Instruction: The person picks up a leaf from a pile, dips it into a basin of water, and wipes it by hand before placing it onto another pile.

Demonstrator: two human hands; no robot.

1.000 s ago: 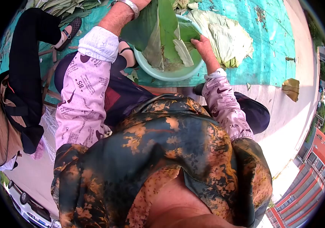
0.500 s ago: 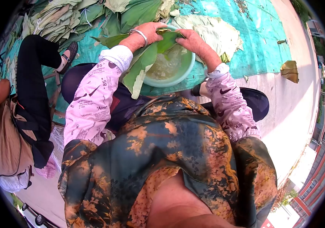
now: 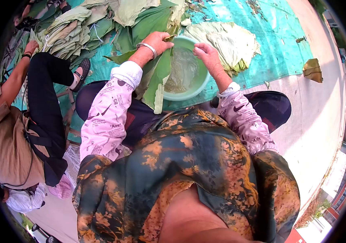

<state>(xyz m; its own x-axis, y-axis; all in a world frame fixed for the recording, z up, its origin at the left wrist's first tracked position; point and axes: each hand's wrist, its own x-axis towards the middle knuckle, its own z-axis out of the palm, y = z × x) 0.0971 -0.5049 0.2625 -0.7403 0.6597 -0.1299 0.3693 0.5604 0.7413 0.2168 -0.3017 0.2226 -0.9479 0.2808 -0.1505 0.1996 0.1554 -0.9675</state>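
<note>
Left hand (image 3: 155,41): We hold the green leaf (image 3: 161,77) with fingers clamped near its upper end, seemingly so it hangs clear of the water (image 3: 183,69).
Leaf: It drapes at the left side of the basin (image 3: 177,97), between us and the leaf bundles (image 3: 65,32).
Right hand (image 3: 208,54): Our fingers curl close together by the basin's right rim; whether they grip anything, we cannot tell.
Pale leaves (image 3: 223,44): Spread on the green tarp (image 3: 278,52), likely for easy reach.
</note>
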